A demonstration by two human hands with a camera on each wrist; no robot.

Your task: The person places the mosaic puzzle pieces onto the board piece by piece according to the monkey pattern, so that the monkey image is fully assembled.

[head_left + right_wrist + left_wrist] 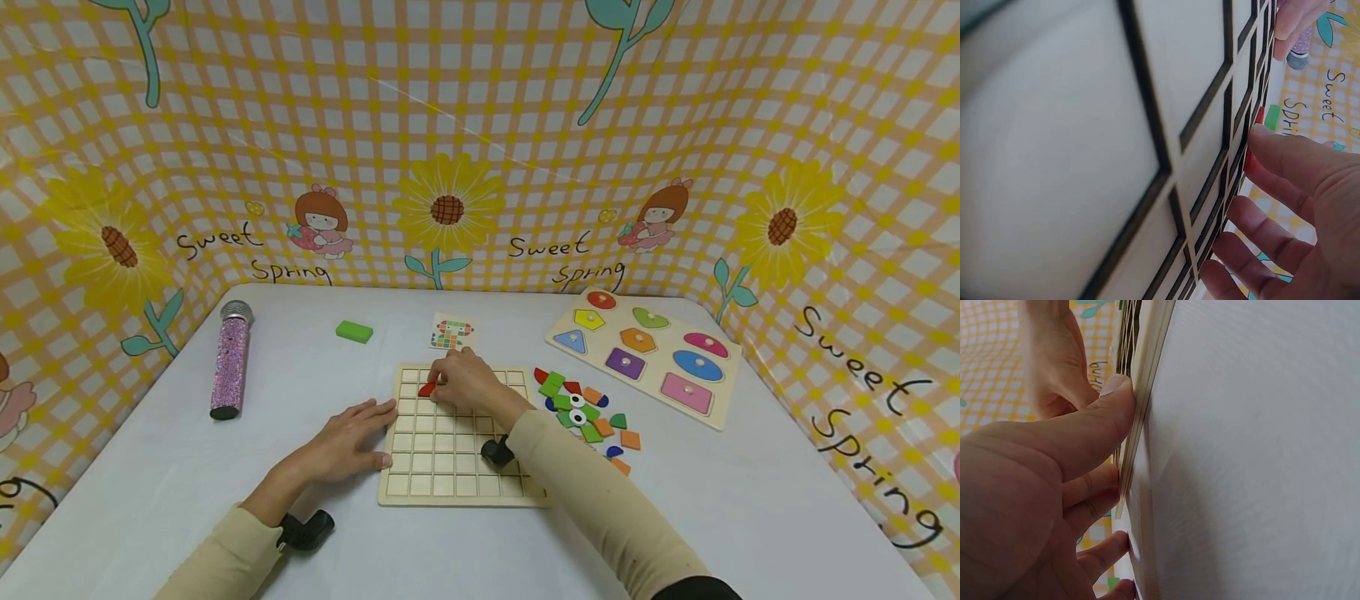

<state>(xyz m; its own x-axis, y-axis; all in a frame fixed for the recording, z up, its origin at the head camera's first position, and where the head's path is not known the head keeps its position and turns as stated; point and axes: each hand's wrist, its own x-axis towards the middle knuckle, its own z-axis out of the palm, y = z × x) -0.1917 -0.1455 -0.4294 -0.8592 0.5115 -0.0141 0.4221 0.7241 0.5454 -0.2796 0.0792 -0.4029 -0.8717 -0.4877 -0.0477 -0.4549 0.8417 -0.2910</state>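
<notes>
My right hand (pixel 468 382) is over the upper left of a wooden grid board (pixel 433 444). Between its thumb and index finger, a red piece (pixel 1249 160) shows at the board's surface, partly covered by the fingers. Just beyond the thumb lies more red, seen in the head view as a small red tile (pixel 426 389) in a cell near the board's upper left. My left hand (pixel 341 442) lies beside the board's left edge, fingers extended, its thumb (pixel 1116 403) and fingertips touching that edge.
Right of the board lies a loose pile of coloured tiles (pixel 588 414). Behind it sits a knobbed shape puzzle (pixel 652 357). A printed pattern card (pixel 452 332) is beyond the board, a green block (pixel 354 332) farther left, and a glittery pink microphone (pixel 230 360) at far left.
</notes>
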